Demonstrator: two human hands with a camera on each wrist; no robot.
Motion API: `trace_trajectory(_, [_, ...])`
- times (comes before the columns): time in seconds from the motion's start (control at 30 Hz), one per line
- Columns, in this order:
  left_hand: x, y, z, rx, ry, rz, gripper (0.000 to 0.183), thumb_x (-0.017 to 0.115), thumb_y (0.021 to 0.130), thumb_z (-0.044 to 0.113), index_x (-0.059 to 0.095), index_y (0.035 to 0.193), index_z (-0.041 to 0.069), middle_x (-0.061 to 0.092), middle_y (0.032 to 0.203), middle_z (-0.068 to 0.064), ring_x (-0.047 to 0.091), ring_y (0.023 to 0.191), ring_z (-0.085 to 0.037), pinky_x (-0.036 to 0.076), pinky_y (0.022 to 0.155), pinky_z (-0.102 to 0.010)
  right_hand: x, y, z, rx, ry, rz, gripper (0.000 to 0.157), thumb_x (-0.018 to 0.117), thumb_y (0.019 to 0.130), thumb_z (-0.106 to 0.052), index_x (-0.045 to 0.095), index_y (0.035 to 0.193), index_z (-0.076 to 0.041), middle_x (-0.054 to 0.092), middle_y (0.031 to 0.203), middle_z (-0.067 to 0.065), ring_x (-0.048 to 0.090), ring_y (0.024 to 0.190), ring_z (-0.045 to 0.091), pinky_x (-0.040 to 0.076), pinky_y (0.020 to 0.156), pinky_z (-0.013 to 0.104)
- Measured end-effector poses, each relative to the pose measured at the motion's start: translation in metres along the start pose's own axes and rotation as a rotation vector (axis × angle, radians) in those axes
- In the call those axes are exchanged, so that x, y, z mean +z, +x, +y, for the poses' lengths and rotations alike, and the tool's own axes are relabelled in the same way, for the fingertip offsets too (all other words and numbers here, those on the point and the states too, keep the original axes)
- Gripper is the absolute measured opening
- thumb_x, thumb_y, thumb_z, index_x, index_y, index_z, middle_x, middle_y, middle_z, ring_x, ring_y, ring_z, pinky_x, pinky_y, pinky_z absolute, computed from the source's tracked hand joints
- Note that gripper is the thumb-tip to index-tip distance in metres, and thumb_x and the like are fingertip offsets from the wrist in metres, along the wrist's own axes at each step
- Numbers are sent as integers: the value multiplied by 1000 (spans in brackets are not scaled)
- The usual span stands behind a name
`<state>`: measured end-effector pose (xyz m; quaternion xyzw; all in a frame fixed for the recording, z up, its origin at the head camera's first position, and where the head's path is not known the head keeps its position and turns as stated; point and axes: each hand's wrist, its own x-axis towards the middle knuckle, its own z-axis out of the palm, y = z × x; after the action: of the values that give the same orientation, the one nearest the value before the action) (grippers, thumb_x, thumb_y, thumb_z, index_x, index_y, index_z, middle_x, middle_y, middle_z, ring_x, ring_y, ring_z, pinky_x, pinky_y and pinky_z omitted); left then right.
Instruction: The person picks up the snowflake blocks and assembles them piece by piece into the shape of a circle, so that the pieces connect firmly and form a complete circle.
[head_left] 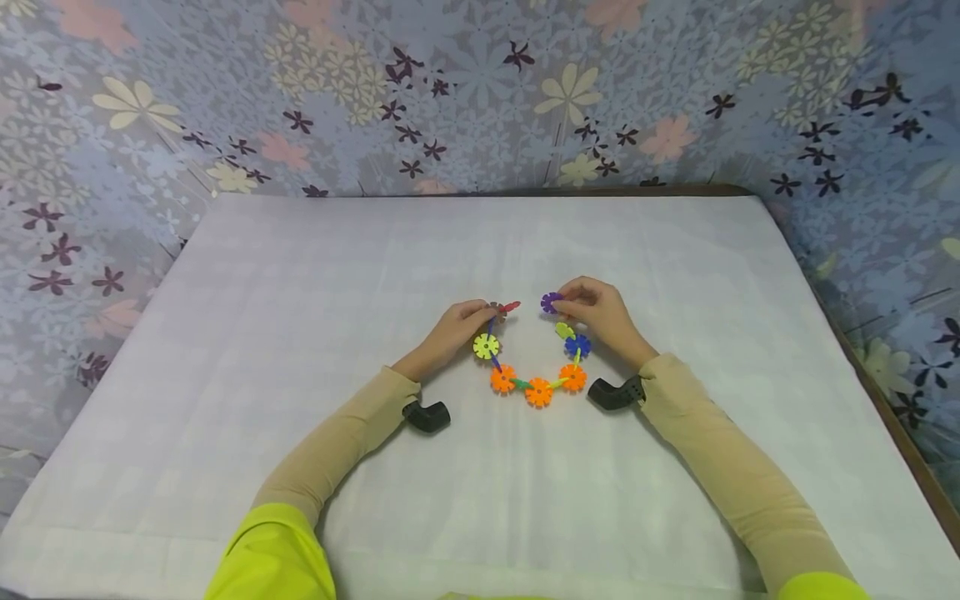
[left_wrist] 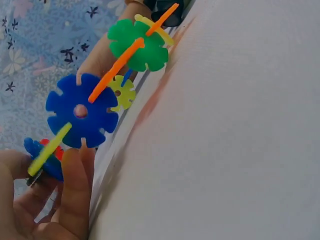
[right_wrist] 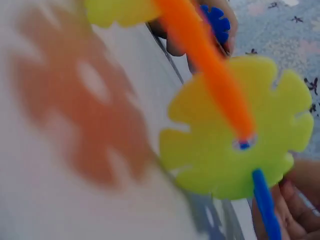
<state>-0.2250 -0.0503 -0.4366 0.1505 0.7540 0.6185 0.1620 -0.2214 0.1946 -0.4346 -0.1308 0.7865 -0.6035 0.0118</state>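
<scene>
A chain of notched plastic discs, some seen face-on and some edge-on, hangs in a U between the two hands in the head view. My left hand (head_left: 452,330) pinches a greyish disc near the left end, where a red disc (head_left: 512,307) sticks out to the right. With thumb and fingers, my right hand (head_left: 602,313) pinches the purple disc (head_left: 550,302) at the other end. A gap separates the two ends. Orange discs (head_left: 533,400) form the bottom of the U. The left wrist view shows a blue disc (left_wrist: 97,122) above the fingers; the right wrist view, a yellow-green disc (right_wrist: 220,165).
A white cloth (head_left: 337,275) covers the table under the chain. Black curved camera mounts stand out from the left cuff (head_left: 427,417) and the right cuff (head_left: 615,394). Flower-patterned fabric (head_left: 480,100) rises behind the table's far edge.
</scene>
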Motion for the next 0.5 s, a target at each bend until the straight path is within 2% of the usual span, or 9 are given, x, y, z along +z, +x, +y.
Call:
trace_trajectory(0.07, [0, 0, 1, -4, 10, -5, 24, 49, 92, 19, 61, 89, -1, 44, 65, -4, 38, 61, -13, 32, 59, -24, 1, 0, -2, 39, 51, -37, 22, 63, 84, -8, 56, 99, 6, 61, 85, 13, 60, 69, 17, 49, 65, 26])
trace_trajectory(0.13, [0, 0, 2, -15, 5, -19, 25, 48, 92, 19, 61, 92, -2, 45, 65, -3, 39, 60, -13, 33, 59, -24, 3, 0, -4, 54, 49, -68, 24, 63, 84, -10, 56, 102, 5, 62, 85, 13, 59, 71, 18, 47, 68, 26])
trace_trajectory(0.23, [0, 0, 2, -10, -10, -50, 26, 46, 94, 17, 60, 93, -5, 53, 72, -6, 45, 63, -13, 36, 61, -24, 6, 0, -5, 38, -6, -92, 24, 64, 84, -12, 57, 103, 2, 63, 82, 14, 52, 65, 21, 41, 62, 25])
trace_trajectory(0.37, [0, 1, 1, -18, -62, -111, 27, 43, 95, 15, 57, 93, -8, 58, 78, -12, 56, 66, -17, 43, 64, -26, 10, 1, -4, 25, -43, -87, 20, 63, 84, -13, 59, 98, 0, 63, 76, 14, 45, 58, 19, 34, 55, 26])
trace_trajectory(0.5, [1, 1, 0, -53, -104, -155, 29, 42, 96, 16, 55, 94, -10, 59, 76, -12, 60, 64, -19, 47, 63, -27, 13, 0, -2, 44, -27, -69, 19, 62, 85, -17, 59, 94, 0, 63, 73, 8, 49, 62, 15, 37, 60, 25])
